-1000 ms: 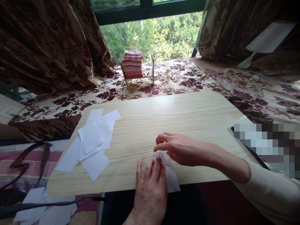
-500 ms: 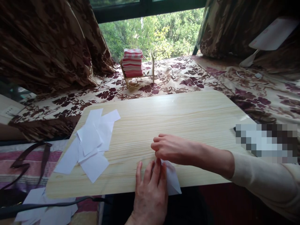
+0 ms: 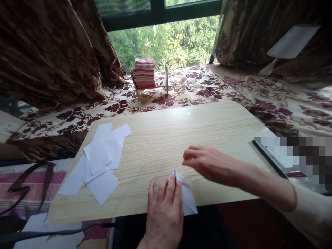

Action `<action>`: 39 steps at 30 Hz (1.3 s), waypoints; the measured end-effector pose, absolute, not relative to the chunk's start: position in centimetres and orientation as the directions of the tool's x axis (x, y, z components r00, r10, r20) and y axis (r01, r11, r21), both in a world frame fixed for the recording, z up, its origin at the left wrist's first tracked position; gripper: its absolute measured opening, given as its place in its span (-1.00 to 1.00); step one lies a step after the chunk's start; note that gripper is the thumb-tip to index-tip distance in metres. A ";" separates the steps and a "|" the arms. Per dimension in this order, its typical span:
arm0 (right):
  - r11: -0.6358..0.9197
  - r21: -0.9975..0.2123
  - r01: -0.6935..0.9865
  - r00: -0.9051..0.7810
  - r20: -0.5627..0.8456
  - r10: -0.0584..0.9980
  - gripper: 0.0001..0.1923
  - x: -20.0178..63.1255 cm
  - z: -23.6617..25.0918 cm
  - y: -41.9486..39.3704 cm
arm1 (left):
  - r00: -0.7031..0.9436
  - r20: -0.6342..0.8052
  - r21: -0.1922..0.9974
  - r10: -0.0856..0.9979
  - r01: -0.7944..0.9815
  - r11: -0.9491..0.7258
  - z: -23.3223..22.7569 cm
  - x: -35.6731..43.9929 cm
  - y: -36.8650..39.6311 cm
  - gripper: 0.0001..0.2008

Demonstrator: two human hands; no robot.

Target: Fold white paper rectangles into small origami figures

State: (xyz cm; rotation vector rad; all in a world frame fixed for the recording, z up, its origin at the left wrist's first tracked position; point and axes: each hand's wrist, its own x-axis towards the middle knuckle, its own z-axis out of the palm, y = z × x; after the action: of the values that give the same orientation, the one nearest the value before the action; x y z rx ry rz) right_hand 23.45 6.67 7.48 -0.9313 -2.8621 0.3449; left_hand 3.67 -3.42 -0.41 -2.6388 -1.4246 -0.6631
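Left hand (image 3: pixel 164 211) is pressing flat, fingers spread, on the folded white paper (image 3: pixel 187 196) at the table's (image 3: pixel 207 128) near edge. Right hand (image 3: pixel 207 162) is hovering just beside it, loosely curled, holding nothing.

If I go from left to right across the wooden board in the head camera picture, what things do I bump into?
Pile of white paper sheets → left hand pressing on the folded white paper → right hand → dark flat thing at the board's right edge.

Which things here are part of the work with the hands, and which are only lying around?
In use: folded paper, left hand, right hand, wooden board.
Lying about: loose paper sheets, striped cloth stack, cable.
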 end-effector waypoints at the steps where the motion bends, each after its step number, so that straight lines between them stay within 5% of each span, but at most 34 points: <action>1: 0.768 -0.279 0.576 -0.794 0.032 0.607 -0.76 23.5 6.8 5.2 | 0.479 0.403 0.140 0.780 0.810 -0.570 -0.4 3.7 -3.4 -0.62; 14: 0.739 -0.105 0.666 -0.726 0.135 0.674 -0.73 22.0 2.2 0.9 | 0.499 0.411 0.140 0.763 0.792 -0.594 -0.5 3.5 -3.2 -0.62; 22: 0.797 0.042 0.602 -0.796 0.117 0.594 -0.83 22.8 1.8 -0.2 | 0.485 0.392 0.128 0.782 0.813 -0.568 -0.5 3.7 -3.4 -0.63; 32: 0.670 -0.267 0.693 -0.677 0.077 0.732 -0.66 22.7 3.1 0.2 | 0.479 0.424 0.179 0.769 0.788 -0.589 -0.3 3.5 -3.5 -0.64; 39: 0.700 -0.226 0.677 -0.698 0.104 0.708 -0.63 22.5 2.1 0.3 | 0.526 0.406 0.293 0.747 0.700 -0.652 1.8 0.4 -2.5 -0.70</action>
State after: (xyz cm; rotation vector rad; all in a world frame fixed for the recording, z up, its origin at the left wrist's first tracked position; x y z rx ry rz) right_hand 22.46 0.26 2.09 -1.1214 -2.7248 0.2533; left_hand 0.42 -2.49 1.84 -2.8253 -1.3426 -0.8251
